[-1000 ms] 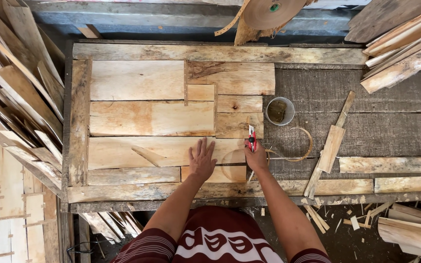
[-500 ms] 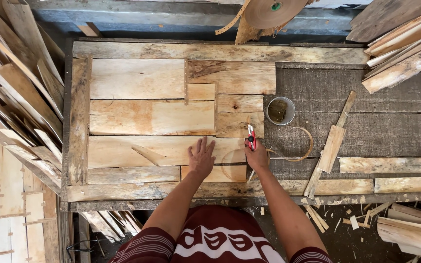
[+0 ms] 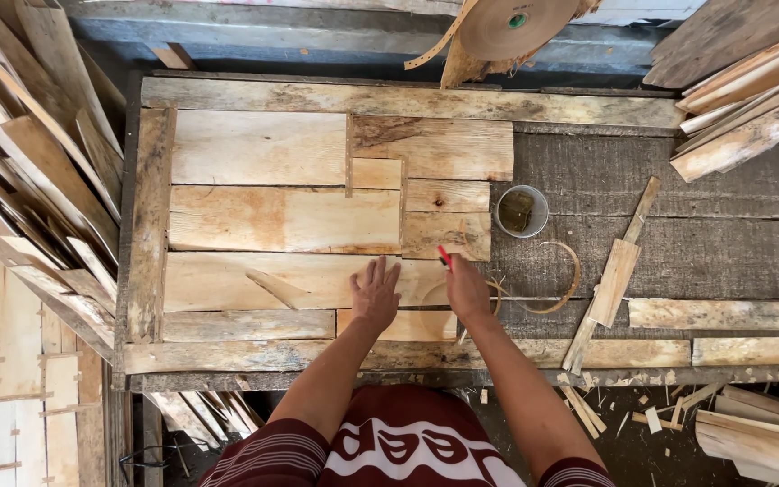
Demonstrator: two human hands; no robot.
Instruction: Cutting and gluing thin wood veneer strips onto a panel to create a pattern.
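Head view, looking straight down: a red-handled tool [image 3: 444, 257], too small to identify further, is gripped in the closed right hand [image 3: 466, 289], its tip at the right end of a long pale veneer sheet [image 3: 263, 281] on the table [image 3: 678, 252]. The left hand [image 3: 376, 293] lies open and flat, fingers spread, pressing on that same sheet just left of the tool. Around the long sheet, other pale wood pieces are fitted edge to edge into a patchwork panel: two large sheets [image 3: 259, 149] above it, a darker-grained piece [image 3: 430, 149] and several small squares to the upper right, and a narrow strip below it at the near edge. By the look of it the left part of the panel is laid out and the joining is in hand at its right edge, while the table to the right of the sheet lies bare and uncovered. Just right of the tool are a small round tin [image 3: 521, 212], a curl of tape [image 3: 565, 275] and a wooden paddle [image 3: 615, 280]. A brown tape roll [image 3: 507, 27] hangs beyond the far edge. Stacks of veneer offcuts [image 3: 20, 180] crowd both sides, well apart from the sheet.
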